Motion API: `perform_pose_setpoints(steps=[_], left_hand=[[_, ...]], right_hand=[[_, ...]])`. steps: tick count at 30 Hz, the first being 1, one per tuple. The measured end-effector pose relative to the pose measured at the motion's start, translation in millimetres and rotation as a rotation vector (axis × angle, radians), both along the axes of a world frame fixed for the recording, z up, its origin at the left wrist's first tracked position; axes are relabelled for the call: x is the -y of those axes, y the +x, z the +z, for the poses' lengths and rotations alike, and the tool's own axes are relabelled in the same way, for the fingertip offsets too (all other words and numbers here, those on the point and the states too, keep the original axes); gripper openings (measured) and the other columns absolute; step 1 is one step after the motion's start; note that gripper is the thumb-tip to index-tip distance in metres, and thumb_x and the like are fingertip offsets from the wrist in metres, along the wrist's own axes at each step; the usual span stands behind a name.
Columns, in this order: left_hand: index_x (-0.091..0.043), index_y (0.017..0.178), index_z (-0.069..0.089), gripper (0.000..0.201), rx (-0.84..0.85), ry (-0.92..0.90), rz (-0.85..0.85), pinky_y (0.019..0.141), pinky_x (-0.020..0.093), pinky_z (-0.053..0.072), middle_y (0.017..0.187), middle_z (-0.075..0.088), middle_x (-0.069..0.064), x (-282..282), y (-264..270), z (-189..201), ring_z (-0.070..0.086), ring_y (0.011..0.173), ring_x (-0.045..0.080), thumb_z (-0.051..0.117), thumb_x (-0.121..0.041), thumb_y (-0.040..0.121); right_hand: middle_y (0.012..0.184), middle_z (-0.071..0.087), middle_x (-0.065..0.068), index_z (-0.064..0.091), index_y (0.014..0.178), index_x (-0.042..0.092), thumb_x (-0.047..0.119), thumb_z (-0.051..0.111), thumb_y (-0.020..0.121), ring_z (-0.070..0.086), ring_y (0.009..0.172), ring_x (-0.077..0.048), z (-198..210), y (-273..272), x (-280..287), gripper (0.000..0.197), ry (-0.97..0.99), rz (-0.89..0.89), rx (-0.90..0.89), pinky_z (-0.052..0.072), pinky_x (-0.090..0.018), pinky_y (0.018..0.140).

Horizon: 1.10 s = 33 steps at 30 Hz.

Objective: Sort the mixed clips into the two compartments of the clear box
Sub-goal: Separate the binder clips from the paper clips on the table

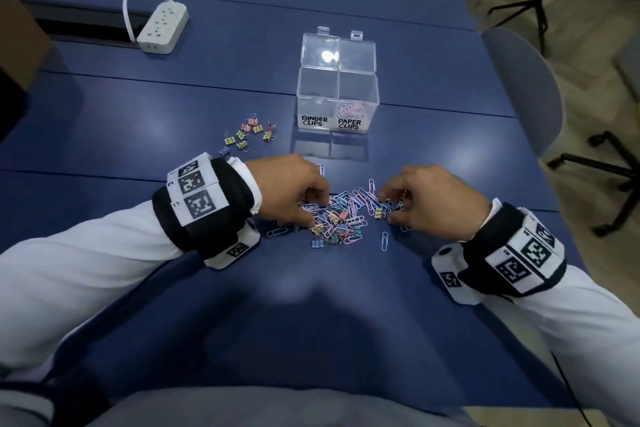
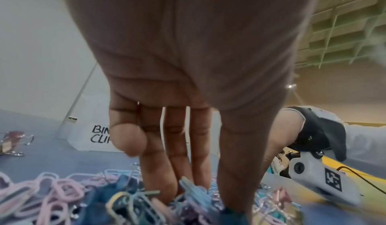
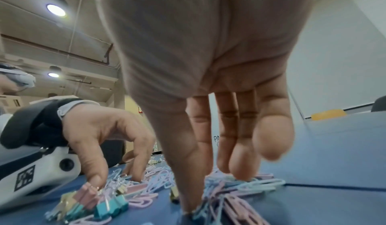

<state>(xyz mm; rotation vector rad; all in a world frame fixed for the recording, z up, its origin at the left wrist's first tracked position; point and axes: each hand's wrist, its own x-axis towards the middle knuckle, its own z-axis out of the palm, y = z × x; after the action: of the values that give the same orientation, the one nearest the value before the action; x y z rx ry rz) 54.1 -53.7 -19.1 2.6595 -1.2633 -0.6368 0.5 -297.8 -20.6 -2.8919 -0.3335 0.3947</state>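
Sorting is partway along, I judge: the mixed pile (image 1: 341, 213) of pastel paper clips and small binder clips lies on the blue table (image 1: 346, 305) between my two hands, near the front of the clear box (image 1: 337, 97). The paper clips are thin coated wire, very light and springy; they lie hooked through one another, so I expect a lifted one to drag neighbours along. The binder clips (image 3: 108, 203) are stiffer folded-metal bodies with wire handles; I would take each across its body or by a handle, and a paper clip by pinching one loop end and sliding it free.

My left hand (image 1: 294, 192) has its fingers down in the left edge of the pile, thumb tip pressing at a pink binder clip in the right wrist view; whether anything is actually pinched I cannot tell. My right hand (image 1: 434, 203) has its fingers curled down into the right edge, thumb and fingertips among the clips near a yellow binder clip (image 1: 380, 214); a held clip cannot be confirmed there either.

A single white paper clip (image 1: 384, 241) lies apart, just in front of the pile. A separated group of binder clips (image 1: 249, 133) sits well left of the box, not yet in it. The box stands open, both lids tipped back; the compartment labelled PAPER CLIPS (image 1: 349, 124) holds some paper clips, the one labelled BINDER CLIPS (image 1: 314, 121) looks empty.

A white power strip (image 1: 162, 26) lies at the far left of the table, a grey chair (image 1: 526, 87) at the right
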Motion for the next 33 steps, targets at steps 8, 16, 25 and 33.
perform_pose_setpoints(steps=[8, 16, 25, 33], left_hand=[[-0.031, 0.106, 0.066, 0.027, 0.027, -0.023, -0.037, 0.069, 0.023, 0.044, 0.095, 0.063, -0.01, 4.5, -3.0, 1.5, 0.048, 0.078, 0.006, 0.069, -0.041, 0.081], [-0.024, 0.086, 0.068, 0.007, -0.066, -0.085, 0.018, 0.063, 0.016, 0.047, 0.073, 0.068, -0.012, 0.1, -1.5, 0.9, 0.059, 0.063, -0.003, 0.071, -0.028, 0.081], [-0.028, 0.085, 0.067, 0.014, 0.032, -0.103, -0.025, 0.056, 0.009, 0.033, 0.081, 0.063, -0.011, -2.6, -6.5, 7.2, 0.05, 0.064, -0.006, 0.07, -0.04, 0.078], [-0.029, 0.086, 0.066, 0.028, 0.011, 0.033, -0.061, 0.059, 0.021, 0.039, 0.069, 0.06, -0.014, 2.9, -14.8, -1.9, 0.055, 0.067, 0.006, 0.075, -0.05, 0.07]], right_hand=[[0.088, 0.063, 0.009, 0.071, 0.09, 0.03, 0.036, 0.072, 0.075, 0.06, 0.081, -0.015, -0.2, 0.9, -9.8, 0.016, -0.014, 0.053, 0.003, 0.052, -0.034, 0.074], [0.077, 0.068, 0.01, 0.07, 0.088, 0.024, 0.027, 0.071, 0.078, 0.064, 0.07, -0.008, 13.4, 18.3, -13.4, 0.01, 0.212, -0.026, 0.066, 0.052, -0.025, 0.074], [0.085, 0.065, 0.01, 0.07, 0.099, 0.029, 0.04, 0.073, 0.074, 0.064, 0.082, -0.017, 0.9, 53.9, -10.0, 0.028, 0.059, -0.08, 0.067, 0.054, -0.038, 0.082], [0.095, 0.062, 0.009, 0.069, 0.099, 0.037, 0.042, 0.068, 0.078, 0.057, 0.085, -0.012, 7.9, 6.1, -48.3, 0.022, 0.025, 0.268, -0.025, 0.041, -0.026, 0.067]])
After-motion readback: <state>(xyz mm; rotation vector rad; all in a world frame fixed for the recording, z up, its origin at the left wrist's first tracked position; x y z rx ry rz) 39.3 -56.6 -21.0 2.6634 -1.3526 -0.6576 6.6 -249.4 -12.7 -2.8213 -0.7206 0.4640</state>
